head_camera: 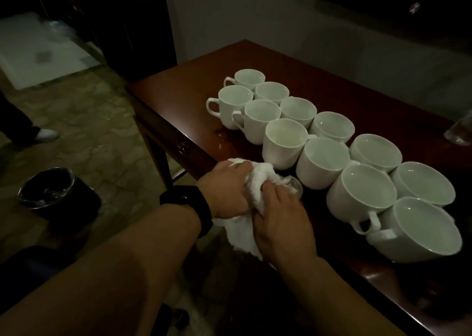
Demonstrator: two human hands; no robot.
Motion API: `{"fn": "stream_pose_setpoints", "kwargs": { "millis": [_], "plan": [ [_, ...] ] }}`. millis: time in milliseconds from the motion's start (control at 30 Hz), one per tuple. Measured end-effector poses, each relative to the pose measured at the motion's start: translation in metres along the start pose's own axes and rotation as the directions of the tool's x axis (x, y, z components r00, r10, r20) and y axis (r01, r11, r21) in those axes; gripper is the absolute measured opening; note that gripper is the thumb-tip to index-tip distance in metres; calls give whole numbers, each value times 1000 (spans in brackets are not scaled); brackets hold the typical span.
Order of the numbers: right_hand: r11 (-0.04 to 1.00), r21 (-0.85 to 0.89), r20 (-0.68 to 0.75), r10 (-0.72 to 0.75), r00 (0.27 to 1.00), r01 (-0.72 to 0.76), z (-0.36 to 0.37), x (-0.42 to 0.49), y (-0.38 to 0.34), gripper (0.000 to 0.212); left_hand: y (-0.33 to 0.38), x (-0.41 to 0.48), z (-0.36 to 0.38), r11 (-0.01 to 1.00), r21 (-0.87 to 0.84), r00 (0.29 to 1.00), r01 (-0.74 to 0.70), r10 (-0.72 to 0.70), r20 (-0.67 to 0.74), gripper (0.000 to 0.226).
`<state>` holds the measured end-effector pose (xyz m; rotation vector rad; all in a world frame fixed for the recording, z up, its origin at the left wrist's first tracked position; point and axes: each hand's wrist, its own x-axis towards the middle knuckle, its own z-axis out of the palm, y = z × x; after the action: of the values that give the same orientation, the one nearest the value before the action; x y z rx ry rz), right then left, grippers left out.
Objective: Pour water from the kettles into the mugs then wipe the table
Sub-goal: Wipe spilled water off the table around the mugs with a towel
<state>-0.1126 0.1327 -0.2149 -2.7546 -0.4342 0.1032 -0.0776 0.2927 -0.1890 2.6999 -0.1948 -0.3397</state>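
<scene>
Several white mugs (284,143) stand in two rows across the dark wooden table (173,98), and water shows inside them. A white cloth (242,229) is bunched at the table's near edge. My left hand (227,190), with a black watch on the wrist, grips the cloth's upper part. My right hand (283,223) lies over the cloth with its fingers curled into it. A small glass object (296,183) peeks out from under the cloth by my right fingers. Spilled water drops (222,136) glisten beside the mugs. No kettle is in view.
A black waste bin (55,192) with a liner stands on the tiled floor left of the table. Someone's leg and white shoe (44,134) are at the far left. A clear glass item (459,131) sits at the table's right edge.
</scene>
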Motion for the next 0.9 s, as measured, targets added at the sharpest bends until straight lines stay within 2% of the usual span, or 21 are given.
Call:
{"fn": "stream_pose_setpoints", "kwargs": {
  "millis": [133,267,433,600,767,900],
  "plan": [
    [999,-25,37,-28,999,29,4,2,1,58,1,-2,2,993,111,999,-35,33,18,99],
    [997,-30,1,-68,998,68,5,3,7,58,1,-3,11,997,82,999,-3,7,-53,105],
    [995,-75,-9,-64,998,64,9,1,9,62,1,-3,15,994,111,996,21,-12,-83,98],
    [998,-42,-57,-52,997,49,9,-3,8,60,11,-3,9,982,187,993,23,0,-122,68],
    [997,75,-122,-21,992,30,9,-9,7,56,12,-9,11,982,187,986,-10,41,-164,70],
    [995,102,-147,-9,989,24,10,-15,8,55,6,-14,14,990,132,980,-55,79,-182,74]
  ]
}}
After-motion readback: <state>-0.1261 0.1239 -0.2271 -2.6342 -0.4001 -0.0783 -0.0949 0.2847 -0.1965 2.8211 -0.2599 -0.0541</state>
